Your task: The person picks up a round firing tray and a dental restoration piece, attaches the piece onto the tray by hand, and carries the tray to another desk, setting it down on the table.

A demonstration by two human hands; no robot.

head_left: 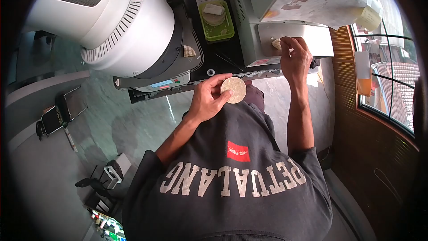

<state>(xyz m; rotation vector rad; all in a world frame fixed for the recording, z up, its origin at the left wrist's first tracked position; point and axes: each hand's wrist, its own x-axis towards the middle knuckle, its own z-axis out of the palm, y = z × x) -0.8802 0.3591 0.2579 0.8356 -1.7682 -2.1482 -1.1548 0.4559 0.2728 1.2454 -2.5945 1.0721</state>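
Observation:
My left hand [209, 98] is closed on a round, flat, beige speckled disc [233, 90], held in front of my chest with the thumb across its face. My right hand [296, 58] reaches to the metal platform [318, 40] of a box-shaped machine. Its fingers pinch a small cream-coloured piece [277, 44] that looks like a dental model; part of it is hidden by the fingertips. A similar ridged cream piece [189, 51] rests on the base of the large white machine at left.
A green tray [218, 33] holding a disc and a white block stands between the white rounded machine [138, 27] and the grey box-shaped machine [249, 22]. Thin dark tools [228, 60] and a small ring [211, 72] lie near the bench edge. A window [388, 62] is at right.

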